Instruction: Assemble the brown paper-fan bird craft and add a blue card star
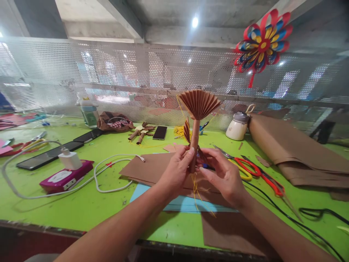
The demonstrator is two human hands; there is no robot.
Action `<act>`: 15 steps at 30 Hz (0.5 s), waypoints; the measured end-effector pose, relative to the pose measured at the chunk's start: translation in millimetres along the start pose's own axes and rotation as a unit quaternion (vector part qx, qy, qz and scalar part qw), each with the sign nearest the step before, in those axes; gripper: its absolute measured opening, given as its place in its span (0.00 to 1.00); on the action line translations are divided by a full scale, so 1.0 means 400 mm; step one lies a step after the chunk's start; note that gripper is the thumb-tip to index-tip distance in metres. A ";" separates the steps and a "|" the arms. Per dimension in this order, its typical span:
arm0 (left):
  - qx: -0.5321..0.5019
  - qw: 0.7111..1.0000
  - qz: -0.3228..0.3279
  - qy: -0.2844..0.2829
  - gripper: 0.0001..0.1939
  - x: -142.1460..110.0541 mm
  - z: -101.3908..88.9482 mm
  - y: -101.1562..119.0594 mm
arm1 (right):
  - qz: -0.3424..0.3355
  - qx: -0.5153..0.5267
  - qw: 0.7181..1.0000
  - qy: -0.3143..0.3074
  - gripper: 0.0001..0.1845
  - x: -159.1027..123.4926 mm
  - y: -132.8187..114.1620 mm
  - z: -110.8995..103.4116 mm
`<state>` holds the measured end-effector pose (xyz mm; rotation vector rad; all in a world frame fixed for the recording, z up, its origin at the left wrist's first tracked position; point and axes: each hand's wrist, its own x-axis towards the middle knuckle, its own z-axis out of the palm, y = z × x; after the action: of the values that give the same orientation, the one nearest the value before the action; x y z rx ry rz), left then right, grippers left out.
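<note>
I saw the fingers of the left hand (177, 167) clasping the brown paper tube (195, 134); whether the right hand (225, 174), curled by its lower end, pinched anything I couldn't tell. The tube stood upright above brown sheets (156, 165) on the near side of the bench (109, 211). I judged it light, its pleated fan (200, 104) easily crushed, so best held low

Head camera faces forward, perhaps slightly down, hands (226, 176) close.

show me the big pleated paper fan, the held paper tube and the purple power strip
Big pleated paper fan (200, 103), head view: middle pleats
Held paper tube (195, 134), head view: upper shaft
Purple power strip (62, 177), head view: white top face
</note>
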<state>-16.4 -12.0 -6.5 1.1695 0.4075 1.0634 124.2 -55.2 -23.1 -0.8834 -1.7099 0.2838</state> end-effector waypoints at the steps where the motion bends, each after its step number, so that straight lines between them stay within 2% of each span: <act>1: -0.003 1.000 -0.004 0.000 0.12 0.000 0.000 0.000 | 0.013 0.017 1.000 0.004 0.22 0.001 -0.001 0.001; 10: 0.023 1.000 -0.010 0.003 0.13 -0.002 0.004 0.001 | 0.078 0.105 0.991 0.022 0.21 0.001 -0.003 -0.003; 15: 0.059 0.998 0.010 0.009 0.13 0.001 -0.005 -0.002 | 0.102 0.106 0.988 0.040 0.21 0.002 0.002 -0.012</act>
<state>-17.2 -10.6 -8.0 1.2716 0.4776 1.0801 128.6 -55.3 -21.3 -0.8994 -1.4852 0.5508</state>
